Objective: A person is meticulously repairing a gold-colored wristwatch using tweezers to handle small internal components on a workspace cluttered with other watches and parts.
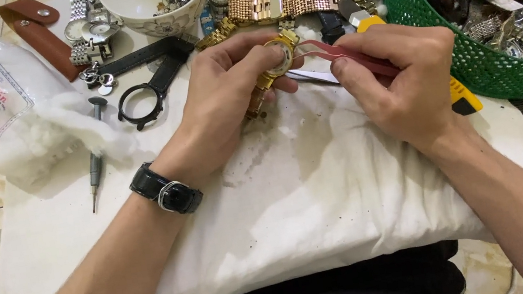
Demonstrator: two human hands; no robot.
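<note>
Two hands: I had both over the white cloth, meeting just past its middle, wrists nearest me and fingertips pointing away.
Left hand [231,82]: closed around a gold watch [277,60], thumb and fingers clamped on the case so the round face turned toward the right hand; a black wristwatch [168,194] sat on that wrist.
Right hand [403,77]: pinched shut on a pair of reddish tweezers [347,52], held like a pen.
Key relation: the tweezers' long axis ran nearly level from right to left, tips touching or all but touching the right edge of the gold watch's case; I could not tell whether they actually gripped anything there.
Gold watch band: hung down and toward me out of the left palm, partly hidden by the fingers.
Nearer hand: the left already had the watch; the right reached it only through the tool.
White cloth [295,190]: spread over a cushion-like pad on the tiled floor, stained grey just below the hands.
Left of the hands: a small screwdriver [96,158] and a black watch case with strap [147,98], then a bag of cotton wool [8,116].
Farther off: a white bowl [154,4], a row of loose watches [281,2], and at right a green basket [469,54] heaped with watch parts.
</note>
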